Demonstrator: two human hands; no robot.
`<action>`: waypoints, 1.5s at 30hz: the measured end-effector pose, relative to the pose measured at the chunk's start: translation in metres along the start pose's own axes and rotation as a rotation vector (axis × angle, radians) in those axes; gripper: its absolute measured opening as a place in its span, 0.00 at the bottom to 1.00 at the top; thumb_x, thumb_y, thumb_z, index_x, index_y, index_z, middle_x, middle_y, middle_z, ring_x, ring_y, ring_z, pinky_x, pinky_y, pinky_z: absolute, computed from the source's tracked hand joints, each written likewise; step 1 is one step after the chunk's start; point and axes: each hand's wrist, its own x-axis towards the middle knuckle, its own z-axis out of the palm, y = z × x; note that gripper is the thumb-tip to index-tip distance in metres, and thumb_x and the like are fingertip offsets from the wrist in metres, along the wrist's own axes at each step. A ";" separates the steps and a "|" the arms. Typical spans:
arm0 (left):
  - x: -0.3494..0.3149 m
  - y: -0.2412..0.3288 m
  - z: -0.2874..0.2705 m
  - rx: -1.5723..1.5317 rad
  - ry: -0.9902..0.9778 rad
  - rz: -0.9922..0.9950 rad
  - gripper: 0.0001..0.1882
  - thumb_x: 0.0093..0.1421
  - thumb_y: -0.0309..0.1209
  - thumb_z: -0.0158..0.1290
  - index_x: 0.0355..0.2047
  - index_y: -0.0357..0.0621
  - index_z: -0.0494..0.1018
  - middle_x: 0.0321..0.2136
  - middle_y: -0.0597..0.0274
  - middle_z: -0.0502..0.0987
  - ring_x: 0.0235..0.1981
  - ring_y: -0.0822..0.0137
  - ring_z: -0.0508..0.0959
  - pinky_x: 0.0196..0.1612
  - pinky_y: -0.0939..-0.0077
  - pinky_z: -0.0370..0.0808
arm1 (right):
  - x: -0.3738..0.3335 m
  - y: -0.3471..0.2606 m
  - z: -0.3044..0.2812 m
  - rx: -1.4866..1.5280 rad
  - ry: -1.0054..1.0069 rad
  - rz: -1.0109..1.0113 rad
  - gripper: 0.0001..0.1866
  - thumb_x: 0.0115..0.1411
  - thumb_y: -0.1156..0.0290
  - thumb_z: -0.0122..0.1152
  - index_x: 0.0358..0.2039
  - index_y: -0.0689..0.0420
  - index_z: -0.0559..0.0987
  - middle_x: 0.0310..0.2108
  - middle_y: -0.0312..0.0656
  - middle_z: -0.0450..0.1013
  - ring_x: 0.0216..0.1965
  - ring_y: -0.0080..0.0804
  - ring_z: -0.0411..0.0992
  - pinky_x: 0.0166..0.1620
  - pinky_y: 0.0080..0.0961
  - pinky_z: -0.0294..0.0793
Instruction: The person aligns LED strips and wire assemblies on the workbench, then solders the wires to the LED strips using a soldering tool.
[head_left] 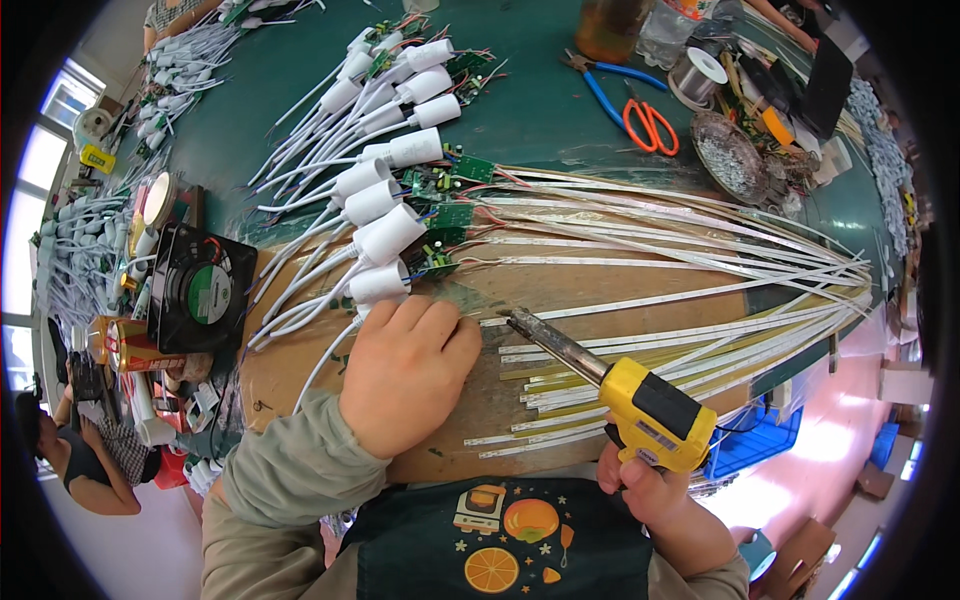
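My left hand (408,365) is closed over the brown work board, knuckles up. Whatever its fingers pinch is hidden beneath them. Just beyond it lies a white cylindrical lamp socket (381,283) with a white cable, the nearest of several in a row. Small green circuit boards (449,215) with red wires join these sockets to long white LED strips (640,262). In my right hand (640,482) is a yellow and black soldering gun (655,412). Its dark tip points up and left, near the loose end of one strip and to the right of my left hand.
On the left stands a black fan (203,287). Blue-handled pliers (610,90), orange-handled scissors (650,127), a solder spool (697,78) and a metal dish (730,158) lie at the far right. More sockets (420,85) are heaped farther back. A blue crate (757,440) sits below the table's right edge.
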 end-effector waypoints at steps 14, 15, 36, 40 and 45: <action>0.000 0.006 -0.001 0.005 0.058 -0.010 0.13 0.41 0.23 0.55 0.30 0.44 0.76 0.26 0.64 0.70 0.29 0.62 0.71 0.32 0.67 0.66 | 0.061 -0.065 -0.089 -0.198 0.587 -0.746 0.27 0.60 0.62 0.56 0.52 0.68 0.64 0.19 0.35 0.64 0.15 0.22 0.62 0.20 0.18 0.62; -0.001 0.007 -0.002 0.008 0.060 -0.008 0.13 0.41 0.23 0.55 0.30 0.44 0.76 0.26 0.64 0.70 0.29 0.62 0.71 0.32 0.67 0.66 | 0.069 -0.067 -0.098 -0.366 0.666 -0.676 0.25 0.60 0.63 0.56 0.51 0.68 0.66 0.18 0.35 0.64 0.15 0.22 0.61 0.20 0.18 0.61; -0.002 -0.001 0.000 -0.010 0.023 -0.022 0.12 0.42 0.24 0.56 0.31 0.44 0.75 0.27 0.65 0.70 0.29 0.63 0.71 0.34 0.69 0.67 | -0.007 -0.008 -0.023 -0.027 0.035 -0.068 0.24 0.52 0.59 0.67 0.42 0.62 0.70 0.18 0.36 0.67 0.17 0.25 0.65 0.21 0.21 0.64; -0.003 0.000 -0.001 -0.019 0.012 -0.019 0.12 0.43 0.24 0.55 0.32 0.44 0.74 0.27 0.65 0.70 0.30 0.64 0.71 0.34 0.69 0.68 | -0.010 -0.003 -0.021 -0.089 -0.070 -0.071 0.10 0.55 0.66 0.62 0.26 0.59 0.74 0.19 0.34 0.69 0.20 0.24 0.67 0.23 0.22 0.63; -0.004 -0.001 0.001 -0.019 0.008 -0.023 0.12 0.44 0.25 0.55 0.32 0.43 0.74 0.28 0.65 0.71 0.30 0.64 0.71 0.35 0.70 0.68 | -0.008 0.001 -0.020 -0.143 -0.041 -0.086 0.10 0.55 0.67 0.62 0.29 0.61 0.75 0.20 0.36 0.69 0.22 0.25 0.68 0.25 0.22 0.66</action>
